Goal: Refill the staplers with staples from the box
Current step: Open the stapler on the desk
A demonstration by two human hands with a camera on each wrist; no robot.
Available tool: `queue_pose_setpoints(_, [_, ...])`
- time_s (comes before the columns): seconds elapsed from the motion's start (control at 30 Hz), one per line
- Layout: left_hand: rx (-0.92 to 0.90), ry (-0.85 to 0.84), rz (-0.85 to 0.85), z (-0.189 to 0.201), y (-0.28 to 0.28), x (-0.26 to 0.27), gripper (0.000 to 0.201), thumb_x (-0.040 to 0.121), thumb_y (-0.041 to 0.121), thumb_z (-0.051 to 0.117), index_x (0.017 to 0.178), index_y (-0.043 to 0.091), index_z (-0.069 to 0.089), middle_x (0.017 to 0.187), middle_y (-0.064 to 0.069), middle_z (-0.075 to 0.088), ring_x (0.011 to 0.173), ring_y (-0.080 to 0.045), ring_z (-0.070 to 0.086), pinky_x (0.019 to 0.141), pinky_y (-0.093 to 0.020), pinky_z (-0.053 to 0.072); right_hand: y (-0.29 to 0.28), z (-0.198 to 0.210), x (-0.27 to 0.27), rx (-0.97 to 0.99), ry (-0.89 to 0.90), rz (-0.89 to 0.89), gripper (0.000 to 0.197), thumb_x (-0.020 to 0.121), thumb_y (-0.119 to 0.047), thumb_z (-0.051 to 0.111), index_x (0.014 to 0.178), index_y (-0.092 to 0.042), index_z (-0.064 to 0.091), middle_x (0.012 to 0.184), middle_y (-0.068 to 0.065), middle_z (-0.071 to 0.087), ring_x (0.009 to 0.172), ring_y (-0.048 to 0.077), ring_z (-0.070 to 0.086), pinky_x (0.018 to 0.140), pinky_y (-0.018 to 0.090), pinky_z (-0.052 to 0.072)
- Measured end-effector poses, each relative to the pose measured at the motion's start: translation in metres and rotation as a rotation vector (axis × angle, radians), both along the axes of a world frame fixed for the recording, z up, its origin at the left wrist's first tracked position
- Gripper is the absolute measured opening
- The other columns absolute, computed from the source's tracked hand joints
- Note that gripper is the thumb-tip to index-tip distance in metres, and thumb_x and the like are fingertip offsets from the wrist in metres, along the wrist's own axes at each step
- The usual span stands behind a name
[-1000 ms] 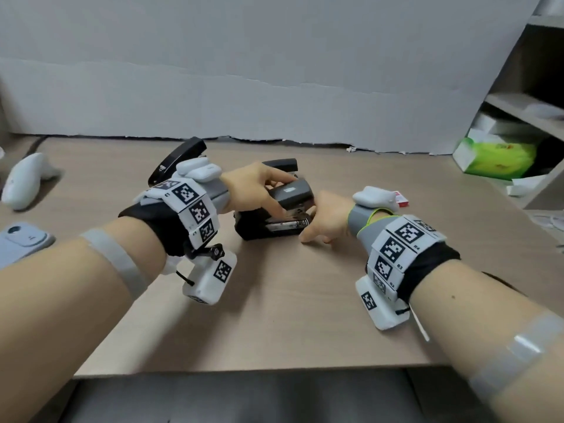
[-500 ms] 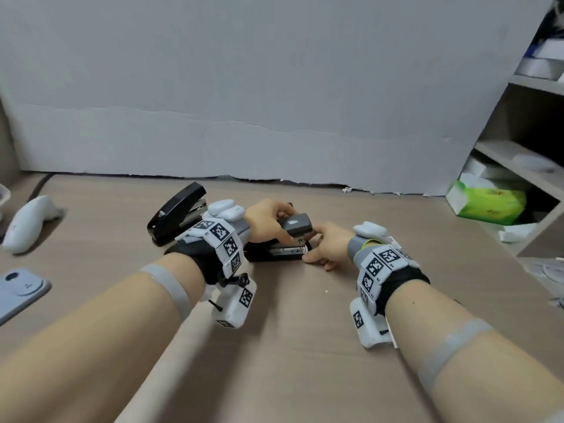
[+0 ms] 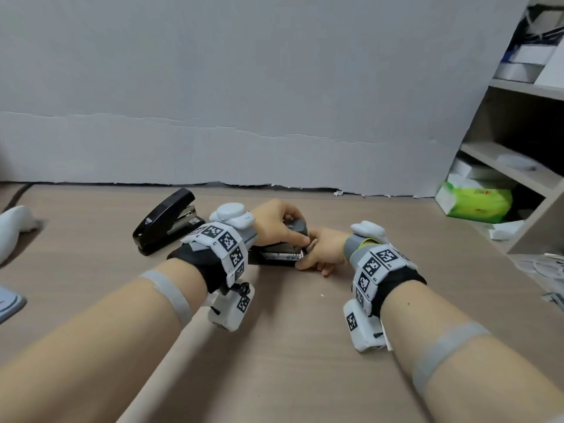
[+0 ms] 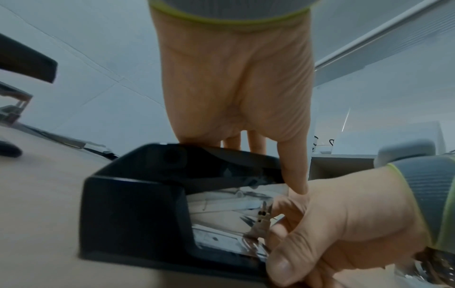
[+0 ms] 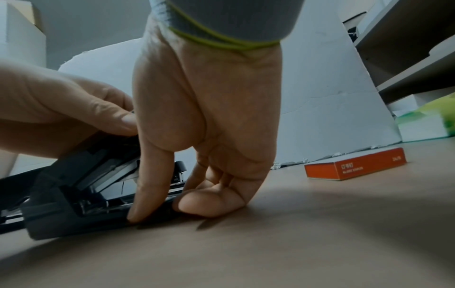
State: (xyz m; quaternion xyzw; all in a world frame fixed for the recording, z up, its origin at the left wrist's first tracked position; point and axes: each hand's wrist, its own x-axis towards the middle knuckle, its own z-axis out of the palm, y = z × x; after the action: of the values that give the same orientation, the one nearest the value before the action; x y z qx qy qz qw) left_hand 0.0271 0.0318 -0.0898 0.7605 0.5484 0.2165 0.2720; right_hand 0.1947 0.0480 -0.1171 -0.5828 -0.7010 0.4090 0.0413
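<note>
A black stapler [image 3: 279,255] lies in the middle of the wooden desk [image 3: 290,346], its grey-topped cover raised a little. My left hand [image 3: 282,228] grips the cover from above, thumb pointing down at the front [image 4: 293,175]. My right hand [image 3: 317,253] is at the stapler's front end and pinches the metal magazine part [image 4: 261,218]. In the right wrist view its thumb [image 5: 147,185] presses by the stapler base [image 5: 74,222], and its other fingers curl on the desk. A second black stapler [image 3: 168,221] stands apart at the back left. The orange staple box [image 5: 354,165] lies closed on the desk to the right.
A grey board [image 3: 274,87] closes off the back of the desk. To the right is a shelf unit [image 3: 518,166] with a green tissue pack [image 3: 476,203] and loose papers [image 3: 543,267]. A white controller [image 3: 12,230] and a grey device [image 3: 9,303] lie at the left edge.
The head view has tilted up and pulled back, so the hands look smaller. Both hands have stayed on the middle stapler, and its cover now sits lower.
</note>
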Motion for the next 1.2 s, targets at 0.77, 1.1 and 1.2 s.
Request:
queue_pose_setpoints(0.77, [0.12, -0.93, 0.659, 0.012, -0.025, -0.1, 0.02, 0.079, 0.005, 0.045, 0.065, 0.011, 0.057, 0.063, -0.006, 0.054, 0.057, -0.02, 0.059, 0.059, -0.027, 0.048, 0.009, -0.006, 0.0, -0.077, -0.046, -0.088, 0.041, 0.072, -0.018, 0.086, 0.093, -0.023, 0.051, 0.094, 0.015, 0.057, 0.075, 0.024, 0.055, 0.049, 0.029, 0.053])
queue_pose_setpoints(1.1, [0.263, -0.526, 0.603, -0.007, -0.022, -0.112, 0.045, 0.074, -0.011, 0.027, 0.065, 0.019, 0.059, 0.065, -0.002, 0.058, 0.066, -0.02, 0.053, 0.071, -0.03, 0.045, 0.006, -0.006, -0.001, -0.06, -0.052, -0.098, 0.04, 0.072, -0.017, 0.085, 0.092, -0.023, 0.051, 0.096, 0.016, 0.058, 0.073, 0.024, 0.054, 0.047, 0.028, 0.053])
queue_pose_setpoints(1.2, [0.27, -0.494, 0.59, -0.012, -0.019, -0.114, 0.042, 0.066, -0.002, 0.025, 0.063, 0.022, 0.059, 0.066, -0.002, 0.06, 0.072, -0.025, 0.056, 0.076, -0.036, 0.046, 0.003, -0.006, -0.001, -0.047, -0.055, -0.098, 0.038, 0.074, -0.016, 0.084, 0.091, -0.022, 0.051, 0.096, 0.014, 0.058, 0.069, 0.02, 0.054, 0.048, 0.028, 0.051])
